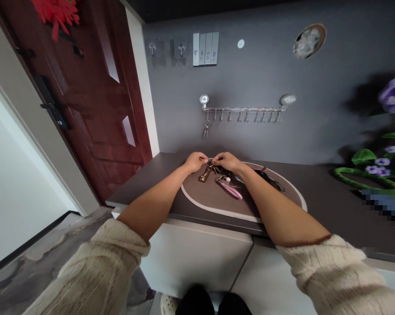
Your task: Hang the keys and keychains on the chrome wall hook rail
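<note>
My left hand (pixel 195 162) and my right hand (pixel 227 162) are close together over the far part of an oval brown mat (pixel 204 194) with a pale rim. Fingers of both are pinched at the top of a small bunch of keys (pixel 214 169); the exact grip is too small to make out. A brown-and-gold key fob (pixel 204 176) lies just below my left hand. Nearer to me on the mat is a pink strap (pixel 232 191) with a metal ring and a pale bead. More dark keys (pixel 272 180) lie to the right, partly behind my right forearm.
A hook rail (pixel 243 109) is fixed to the grey wall above the mat, with a set of keys (pixel 206 129) on its left end. Purple artificial flowers (pixel 378 168) stand at the right. A dark red door (pixel 95 105) is at the left, white cabinet fronts (pixel 197 253) below.
</note>
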Available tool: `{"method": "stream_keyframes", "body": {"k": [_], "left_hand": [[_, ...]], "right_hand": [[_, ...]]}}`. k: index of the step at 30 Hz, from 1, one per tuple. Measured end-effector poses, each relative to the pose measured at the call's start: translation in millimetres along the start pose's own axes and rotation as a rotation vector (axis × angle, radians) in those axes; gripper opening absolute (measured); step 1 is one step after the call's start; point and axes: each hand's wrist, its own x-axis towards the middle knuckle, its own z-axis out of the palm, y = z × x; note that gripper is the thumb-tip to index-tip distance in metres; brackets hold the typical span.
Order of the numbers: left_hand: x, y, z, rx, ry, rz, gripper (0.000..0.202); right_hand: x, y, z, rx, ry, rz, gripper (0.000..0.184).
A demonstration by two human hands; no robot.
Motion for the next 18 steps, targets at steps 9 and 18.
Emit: {"method": "stream_keyframes", "body": {"k": [9, 18], "left_hand": [[-1, 9, -5.7, -0.049, 0.018, 0.056, 0.012], [-3, 13, -8.0, -0.187, -0.046, 0.151, 0.013]], "right_hand": [[-5, -1, -6, 0.197, 0.009, -0.045, 0.008], [-3, -3, -6, 0.355, 0.039, -0.136, 0.009]]}}
